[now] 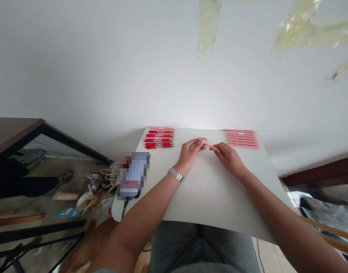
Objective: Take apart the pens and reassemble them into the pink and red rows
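**Pink pen (207, 144) pinched above the white table (210, 197)**

On my screen, the left hand (189, 154), wearing a steel link watch (176, 174), and the right hand (227, 159) hold the slim pen between narrowly closed fingers, near the table's far edge. Along that edge, glossy red pens (158, 138) lie in tight rows left of the hands, and smooth pink pens (243, 139) lie right. A pixelated slab (133, 175) overlaps the table's left edge. A pale wall (105, 64) rises behind, with yellowish tape strips (209, 26).
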A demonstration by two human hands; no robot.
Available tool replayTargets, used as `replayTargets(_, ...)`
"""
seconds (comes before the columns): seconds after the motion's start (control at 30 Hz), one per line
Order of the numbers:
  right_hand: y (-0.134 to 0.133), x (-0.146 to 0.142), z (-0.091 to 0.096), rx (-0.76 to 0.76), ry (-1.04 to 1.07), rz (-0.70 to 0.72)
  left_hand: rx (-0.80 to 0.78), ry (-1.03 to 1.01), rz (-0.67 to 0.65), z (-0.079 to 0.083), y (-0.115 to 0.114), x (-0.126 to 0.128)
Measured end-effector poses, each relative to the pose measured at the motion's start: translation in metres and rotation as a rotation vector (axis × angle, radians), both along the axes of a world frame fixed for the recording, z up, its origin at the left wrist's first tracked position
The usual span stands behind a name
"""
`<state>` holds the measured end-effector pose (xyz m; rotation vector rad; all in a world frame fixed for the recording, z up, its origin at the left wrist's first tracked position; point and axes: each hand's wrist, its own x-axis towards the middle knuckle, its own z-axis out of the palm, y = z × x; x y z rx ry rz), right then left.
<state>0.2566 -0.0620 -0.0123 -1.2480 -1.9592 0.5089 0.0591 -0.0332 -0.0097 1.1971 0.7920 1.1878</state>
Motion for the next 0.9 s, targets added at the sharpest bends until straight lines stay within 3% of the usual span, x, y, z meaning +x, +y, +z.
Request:
replayTargets(0.43,0.000,0.003,-0.004,0.018,-0.035,-0.094,-0.036,-0.025,0.038,-0.006,0.002,0.003)
replayTargets(0.9,0.000,0.001,-0.003,-0.020,-0.014,-0.099,-0.042,-0.029,0.039,-0.013,0.006,0.003)
